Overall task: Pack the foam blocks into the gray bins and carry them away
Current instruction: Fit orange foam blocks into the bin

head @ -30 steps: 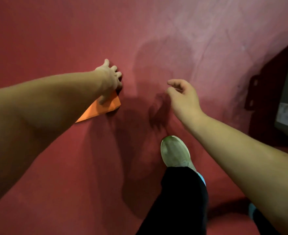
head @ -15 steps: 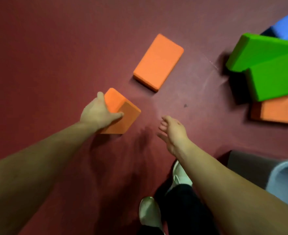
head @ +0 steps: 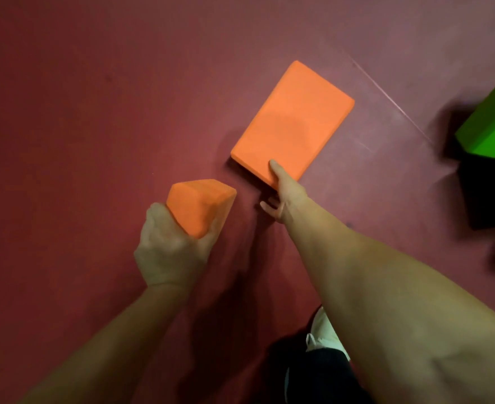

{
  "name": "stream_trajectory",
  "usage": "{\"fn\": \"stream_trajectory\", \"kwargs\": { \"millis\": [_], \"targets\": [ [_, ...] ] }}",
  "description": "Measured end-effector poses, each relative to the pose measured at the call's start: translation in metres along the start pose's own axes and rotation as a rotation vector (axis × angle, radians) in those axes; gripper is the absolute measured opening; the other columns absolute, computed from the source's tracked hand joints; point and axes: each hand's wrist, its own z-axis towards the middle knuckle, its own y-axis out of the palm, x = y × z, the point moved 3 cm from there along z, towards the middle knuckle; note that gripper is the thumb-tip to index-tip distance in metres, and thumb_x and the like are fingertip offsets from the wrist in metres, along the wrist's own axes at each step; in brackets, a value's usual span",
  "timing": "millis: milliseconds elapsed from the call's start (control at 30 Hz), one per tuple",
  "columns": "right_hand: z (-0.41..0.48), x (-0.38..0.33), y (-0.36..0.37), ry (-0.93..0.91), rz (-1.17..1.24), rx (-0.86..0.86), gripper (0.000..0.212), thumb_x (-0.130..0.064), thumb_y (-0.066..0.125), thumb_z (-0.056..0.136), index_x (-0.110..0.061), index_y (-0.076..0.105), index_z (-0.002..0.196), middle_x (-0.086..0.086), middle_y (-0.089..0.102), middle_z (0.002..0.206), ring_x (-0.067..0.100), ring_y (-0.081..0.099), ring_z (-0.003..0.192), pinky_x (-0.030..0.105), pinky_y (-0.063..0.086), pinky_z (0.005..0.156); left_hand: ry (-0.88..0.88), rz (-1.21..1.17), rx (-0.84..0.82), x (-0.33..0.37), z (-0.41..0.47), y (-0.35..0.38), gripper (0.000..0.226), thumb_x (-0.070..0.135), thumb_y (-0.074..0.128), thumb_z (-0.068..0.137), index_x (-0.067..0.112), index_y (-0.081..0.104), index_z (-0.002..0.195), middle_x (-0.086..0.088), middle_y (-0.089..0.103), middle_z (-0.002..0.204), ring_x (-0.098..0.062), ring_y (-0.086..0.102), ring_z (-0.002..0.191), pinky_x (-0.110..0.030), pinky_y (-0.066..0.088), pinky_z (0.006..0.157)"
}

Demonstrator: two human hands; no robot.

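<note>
Left hand (head: 167,252) grips the small orange foam block (head: 199,205). Right hand (head: 287,193) touches the big flat orange foam block (head: 293,121); I cannot tell if it grips. Tuck fingers under its edge, then squeeze gently.
</note>
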Motion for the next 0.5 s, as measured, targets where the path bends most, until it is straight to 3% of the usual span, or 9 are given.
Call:
{"fn": "stream_trajectory", "kwargs": {
  "millis": [67,167,267,400,500],
  "targets": [
    [0.005,0.002,0.0,-0.026,0.032,0.003,0.092,-0.055,0.089,0.058,-0.016,0.045,0.129,0.004,0.056,0.118,0.019,0.058,0.096,0.044,0.059,0.08,-0.005,0.003,0.011,0.002,0.0,0.001,0.074,0.072,0.071,0.061,0.01,0.041,0.09,-0.004,0.048,0.079,-0.038,0.06,0.076,-0.04,0.038,0.056],
    [0.004,0.009,0.0,-0.078,0.1,0.03,0.101,-0.051,0.092,0.053,-0.011,0.039,0.13,0.005,0.057,0.12,0.017,0.059,0.092,0.045,0.057,0.088,-0.022,0.025,0.002,0.001,0.001,0.0,0.074,0.07,0.072,0.063,0.01,0.042,0.093,-0.008,0.055,0.085,-0.036,0.061,0.08,-0.046,0.046,0.06],
    [-0.015,0.018,-0.01,-0.117,0.196,0.049,0.103,-0.05,0.092,0.044,-0.011,0.04,0.124,0.007,0.06,0.119,0.021,0.066,0.093,0.042,0.059,0.075,0.001,0.042,0.012,0.004,-0.002,-0.005,0.075,0.074,0.063,0.065,0.009,0.043,0.096,-0.008,0.054,0.088,-0.035,0.061,0.082,-0.046,0.046,0.06],
    [-0.057,0.019,-0.06,-0.17,0.271,0.07,0.078,-0.034,0.088,0.064,-0.013,0.047,0.126,0.009,0.065,0.114,0.02,0.067,0.087,0.034,0.055,0.058,-0.041,0.071,-0.039,0.013,-0.008,-0.011,0.075,0.068,0.07,0.067,0.01,0.044,0.105,-0.012,0.057,0.104,-0.038,0.061,0.1,-0.051,0.05,0.076],
    [-0.099,0.016,-0.116,-0.217,0.356,0.129,0.073,-0.026,0.088,0.066,-0.011,0.051,0.127,0.011,0.067,0.113,0.019,0.067,0.08,0.032,0.055,0.051,-0.043,0.038,-0.132,0.028,-0.017,-0.014,0.081,0.062,0.076,0.066,0.006,0.044,0.114,-0.016,0.055,0.113,-0.042,0.059,0.105,-0.053,0.051,0.081]
  ]
}}
